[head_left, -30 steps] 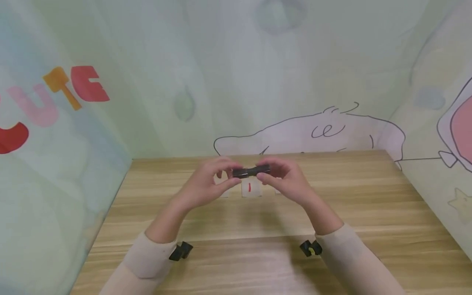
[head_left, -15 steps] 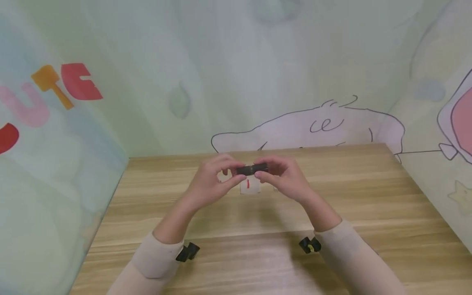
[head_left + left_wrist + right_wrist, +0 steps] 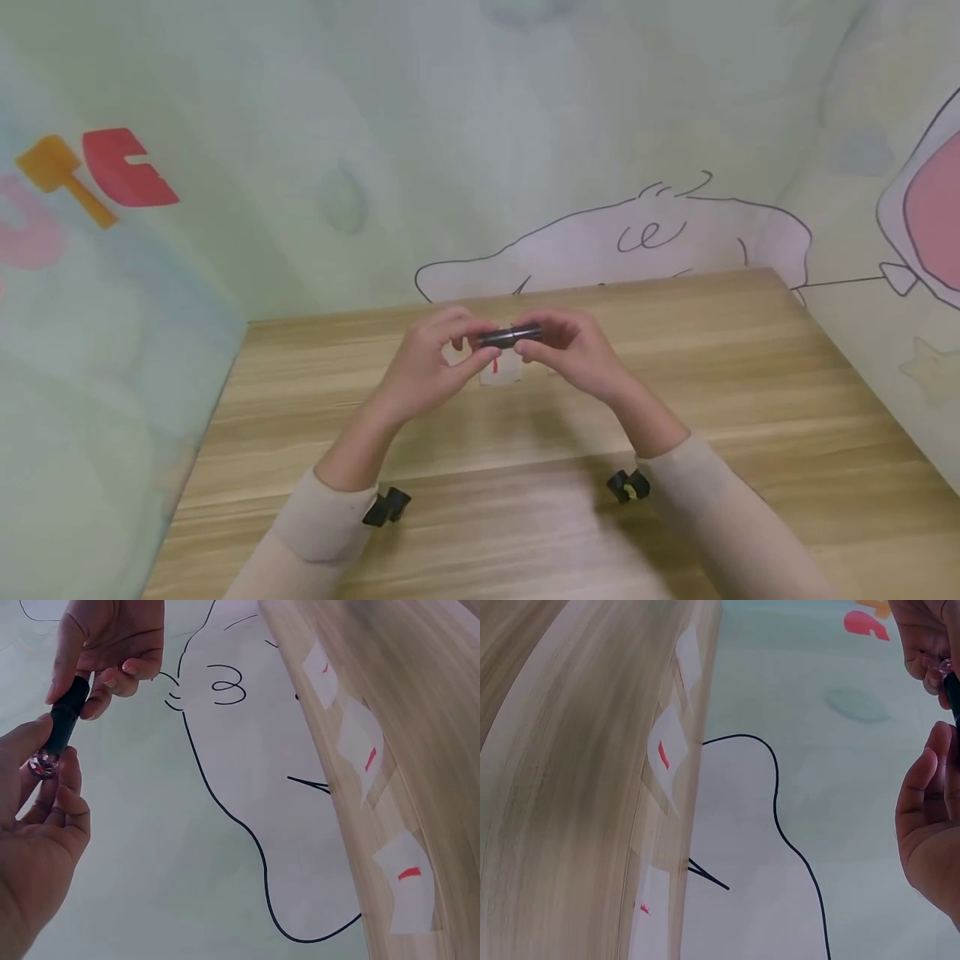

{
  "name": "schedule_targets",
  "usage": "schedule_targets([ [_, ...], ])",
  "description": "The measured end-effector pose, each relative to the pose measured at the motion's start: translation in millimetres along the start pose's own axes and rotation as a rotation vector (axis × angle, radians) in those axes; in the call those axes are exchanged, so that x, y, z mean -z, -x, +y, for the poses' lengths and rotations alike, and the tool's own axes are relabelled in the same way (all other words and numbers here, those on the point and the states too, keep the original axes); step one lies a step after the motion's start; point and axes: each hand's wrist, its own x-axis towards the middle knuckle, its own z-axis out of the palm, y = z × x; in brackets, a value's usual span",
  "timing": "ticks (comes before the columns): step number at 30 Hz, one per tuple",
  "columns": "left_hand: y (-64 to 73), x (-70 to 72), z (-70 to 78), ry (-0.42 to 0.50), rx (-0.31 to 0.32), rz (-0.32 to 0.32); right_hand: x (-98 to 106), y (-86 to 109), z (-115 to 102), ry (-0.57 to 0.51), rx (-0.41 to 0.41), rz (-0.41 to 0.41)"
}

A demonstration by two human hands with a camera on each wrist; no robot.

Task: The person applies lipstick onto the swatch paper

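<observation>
Head view showed the wooden table (image 3: 750,400) stretching out beneath and beyond both of your hands, with the pale cartoon-printed backdrop (image 3: 480,125) rising behind it and closing in on either side of your forearms. Your left hand (image 3: 427,375) and your right hand (image 3: 581,358) were raised above the table and met over its far half, fingertips turned toward each other. Between them you held a small dark bottle (image 3: 510,336) lying roughly level: your left hand's thumb and fingers curled round and pinched its left end, and your right hand's thumb and fingers pinched its right end. From the left wrist view the bottle (image 3: 64,724) ran from a clear, pinkish rounded end, seated against your left hand's (image 3: 37,847) fingertips, up to a black cap-like part, which your right hand (image 3: 112,645) gripped from above. The right wrist view caught only the edge of it, with your right hand (image 3: 930,817) curled at the frame's border, so the grip could not be judged there. Just under your hands, on the table, lay a small white label (image 3: 501,372) with a red mark; the left wrist view showed three such labels in a row near the table's far edge, the middle one (image 3: 362,746) among them.
</observation>
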Motion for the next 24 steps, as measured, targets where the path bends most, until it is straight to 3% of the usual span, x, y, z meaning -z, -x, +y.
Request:
schedule_targets([
  [5,-10.3,-7.1,0.8,0.047,-0.017,0.024,9,4.5,1,0.034,0.010,-0.008],
  [11,-23.1,-22.8,2.7,0.148,0.031,0.039,18,9.7,2,0.160,-0.013,0.005],
  [16,-35.2,-40.7,3.8,0.197,0.073,0.007,29,16.3,3,0.202,-0.024,0.012],
  [24,-54.4,-75.1,0.5,0.256,0.089,-0.057,53,31.7,13,0.246,-0.044,0.053],
])
